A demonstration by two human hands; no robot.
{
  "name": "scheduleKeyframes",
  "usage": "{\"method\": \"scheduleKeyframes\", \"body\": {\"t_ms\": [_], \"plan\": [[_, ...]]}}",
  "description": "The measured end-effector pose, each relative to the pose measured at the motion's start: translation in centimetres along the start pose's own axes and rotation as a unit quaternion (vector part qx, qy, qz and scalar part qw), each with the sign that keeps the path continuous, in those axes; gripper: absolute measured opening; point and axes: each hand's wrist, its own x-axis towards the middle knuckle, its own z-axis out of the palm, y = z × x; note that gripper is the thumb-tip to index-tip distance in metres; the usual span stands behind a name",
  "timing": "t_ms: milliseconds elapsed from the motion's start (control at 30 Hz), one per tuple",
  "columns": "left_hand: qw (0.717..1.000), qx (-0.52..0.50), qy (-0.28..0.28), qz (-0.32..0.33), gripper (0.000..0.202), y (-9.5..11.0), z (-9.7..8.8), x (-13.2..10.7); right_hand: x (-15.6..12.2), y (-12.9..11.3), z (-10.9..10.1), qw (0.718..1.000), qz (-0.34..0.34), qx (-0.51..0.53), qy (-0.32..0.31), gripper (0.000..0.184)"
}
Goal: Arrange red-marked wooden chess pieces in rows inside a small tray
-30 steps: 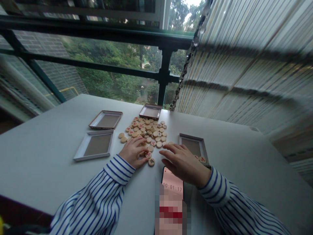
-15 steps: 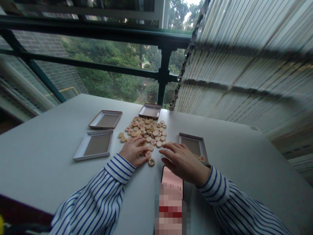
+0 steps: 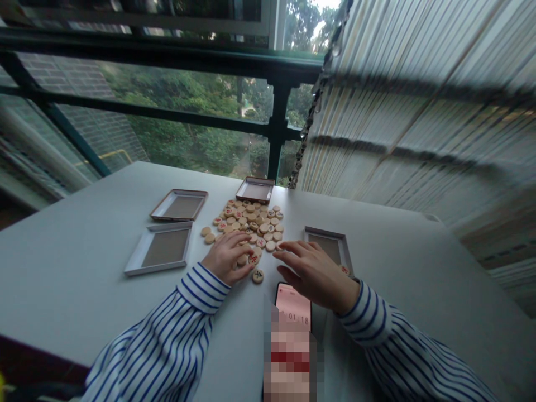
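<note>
My left hand (image 3: 228,258) curved at the near edge of the heap of round pieces (image 3: 253,225), with a red-marked piece (image 3: 253,259) by its thumb and forefinger (gripped or not, I couldn't tell). My right hand (image 3: 316,274) was spread, with nothing visible in it, near the phone (image 3: 295,298). A black-marked piece (image 3: 258,276) lay on the surface (image 3: 84,223) just beside my left thumb.

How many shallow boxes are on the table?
4: the white box at near left, the brown-rimmed box behind it, the far box beyond the Chinese chess pieces, and the right box, partly covered by the right hand.
</note>
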Motion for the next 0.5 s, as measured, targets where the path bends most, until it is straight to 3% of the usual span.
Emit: {"method": "scheduleKeyframes", "body": {"t_ms": [500], "plan": [[0.998,-0.051,0.044,0.005,0.019,1.6,-0.4,1.1,-0.3,0.9,-1.6,0.999,0.02,-0.013,0.035,0.027]]}}
